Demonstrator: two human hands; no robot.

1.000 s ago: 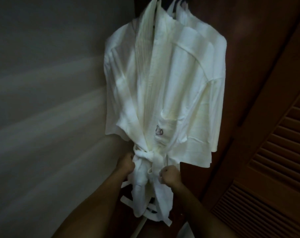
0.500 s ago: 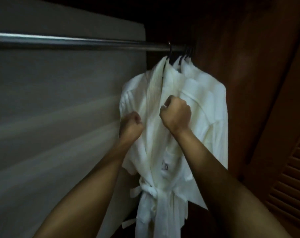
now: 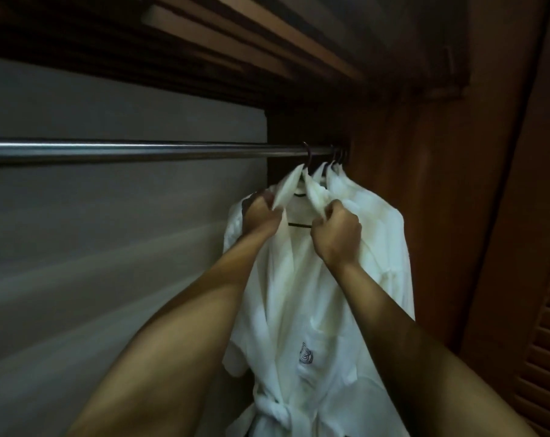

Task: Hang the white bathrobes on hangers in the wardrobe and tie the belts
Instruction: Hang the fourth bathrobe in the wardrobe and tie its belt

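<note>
A white bathrobe (image 3: 298, 298) hangs on a dark hanger (image 3: 299, 224) from the metal rail (image 3: 141, 152), at the right end of the wardrobe. Its belt (image 3: 272, 411) is knotted at the waist, and a small dark emblem sits on the chest pocket. My left hand (image 3: 261, 216) grips the left side of the collar near the shoulder. My right hand (image 3: 338, 231) grips the right side of the collar. More white robes (image 3: 384, 222) hang close behind it on further hangers.
The wardrobe's wooden side wall (image 3: 440, 184) stands just right of the robes. A louvred wooden door (image 3: 544, 342) is at the far right. A grey back panel (image 3: 109, 247) fills the left, and the rail there is bare. Wooden slats run overhead.
Both hands have risen from the knotted belt, past the chest, up to the collar by the hanger. My view has tilted upward, bringing the rail and the wardrobe's top into sight.
</note>
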